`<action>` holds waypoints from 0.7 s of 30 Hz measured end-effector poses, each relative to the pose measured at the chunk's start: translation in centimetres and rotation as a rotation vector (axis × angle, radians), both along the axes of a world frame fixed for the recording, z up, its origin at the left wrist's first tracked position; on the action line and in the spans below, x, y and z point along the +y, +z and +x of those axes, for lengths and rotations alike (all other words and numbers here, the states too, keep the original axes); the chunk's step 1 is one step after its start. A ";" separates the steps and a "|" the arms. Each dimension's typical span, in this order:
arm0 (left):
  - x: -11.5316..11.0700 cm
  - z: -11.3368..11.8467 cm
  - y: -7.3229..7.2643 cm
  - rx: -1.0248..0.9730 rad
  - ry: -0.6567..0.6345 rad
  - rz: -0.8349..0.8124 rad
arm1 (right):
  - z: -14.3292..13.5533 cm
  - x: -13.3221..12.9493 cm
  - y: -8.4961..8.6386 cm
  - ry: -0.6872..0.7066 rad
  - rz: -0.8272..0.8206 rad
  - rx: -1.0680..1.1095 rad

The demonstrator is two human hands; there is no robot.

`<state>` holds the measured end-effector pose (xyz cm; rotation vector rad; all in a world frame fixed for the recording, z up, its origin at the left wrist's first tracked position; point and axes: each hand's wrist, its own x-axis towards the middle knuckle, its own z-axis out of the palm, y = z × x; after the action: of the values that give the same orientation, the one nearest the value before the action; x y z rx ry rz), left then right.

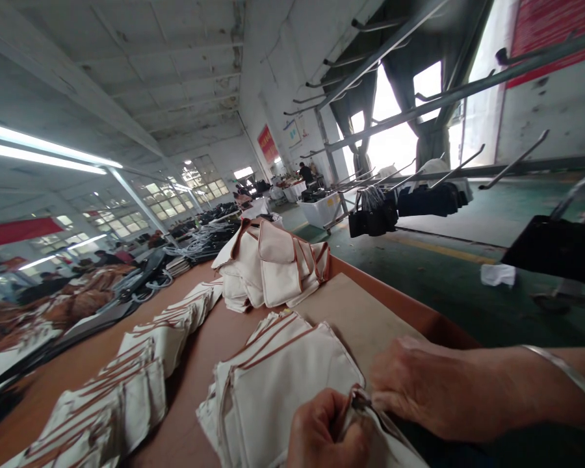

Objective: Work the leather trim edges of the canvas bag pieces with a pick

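At the bottom of the view a cream piece with dark edging, the same material as the stacked ones, is between my hands. My left hand is closed, its thumb and fingers pinching the piece's upper corner. Fingers curled, my right hand grips the edge just to the right of that corner; its fingertips are partly hidden. A silver bangle circles the right wrist. Directly behind the left hand lies a stack of cream pieces with brown piping, fanned out on the brown table.
A long overlapping row of cream pieces runs along the left. Farther back stands a pile of cream pieces, with a tan board nearer. Right of the table, a metal rack carries black bags. People sit in the background.
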<state>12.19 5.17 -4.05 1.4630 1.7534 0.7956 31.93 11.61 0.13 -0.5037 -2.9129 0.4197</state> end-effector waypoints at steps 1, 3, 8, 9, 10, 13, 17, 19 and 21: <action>0.0 -0.1 -0.1 0.007 -0.013 0.006 | 0.0 0.0 0.0 0.002 -0.019 0.004; 0.0 -0.3 -0.5 -0.017 -0.039 0.020 | -0.1 -0.1 0.1 0.016 -0.091 0.014; 0.0 0.2 -3.0 -0.095 -0.087 0.074 | -0.1 -0.4 1.7 -0.008 -0.669 0.196; -0.1 0.4 -3.5 -0.093 -0.094 0.060 | -0.1 -0.3 2.1 -0.062 -0.811 0.249; -0.1 0.5 -3.8 -0.093 -0.094 0.035 | 0.0 -0.1 2.4 -0.133 -0.914 0.299; 0.1 -0.1 -4.0 -0.128 -0.063 -0.023 | 0.6 0.9 2.6 -0.278 -0.901 0.324; 0.5 -1.8 -3.7 -0.234 -0.091 -0.044 | 1.4 1.2 1.1 -0.160 -0.644 0.107; 0.6 -2.1 -3.8 -0.239 -0.093 -0.050 | 1.5 0.8 0.4 -0.152 -0.515 0.029; 0.6 -1.9 -3.9 -0.219 -0.087 -0.026 | 1.4 0.4 0.1 -0.115 -0.354 -0.028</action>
<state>10.27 5.80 -7.94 1.3699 1.5211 0.8494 33.29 12.03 0.18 -0.7242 -2.8240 0.9241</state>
